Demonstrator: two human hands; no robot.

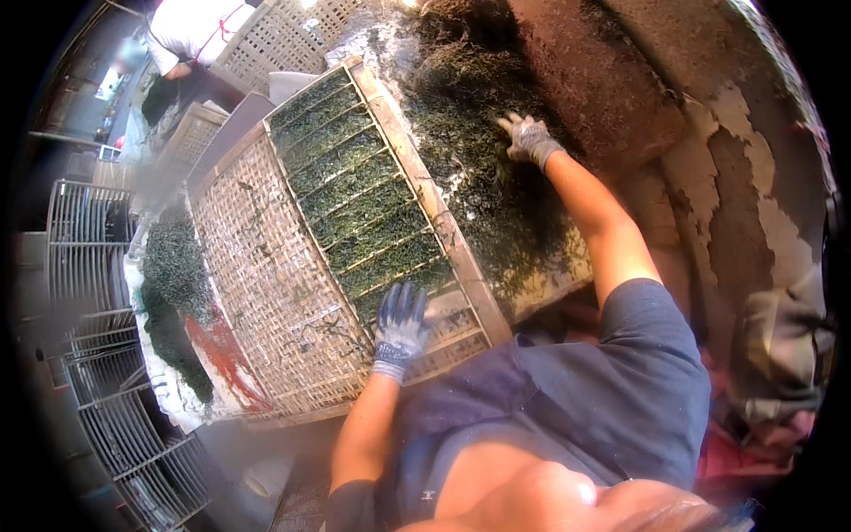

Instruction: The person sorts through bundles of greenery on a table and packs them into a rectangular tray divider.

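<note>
My left hand (401, 326), in a grey glove with dark fingertips, lies with fingers stretched out on the near end of a slatted frame (424, 191). Rows of dark green shredded plant matter (359, 182), looking like seaweed, fill most of the frame's slots. Beyond its right edge, my right hand (530, 142), gloved too, reaches out with spread fingers at a loose stringy heap (461, 106) of similar green matter. Nothing shows in its grasp. Under the slatted frame and out to its left extends a woven bamboo mat (266, 275).
At the left edge stand metal racks (89, 235). More green matter (177, 266) lies left of the mat, beside a reddish patch. A person in white (191, 31) is at the far left, near woven panels (284, 35). A peeling brown wall (745, 177) rises on the right.
</note>
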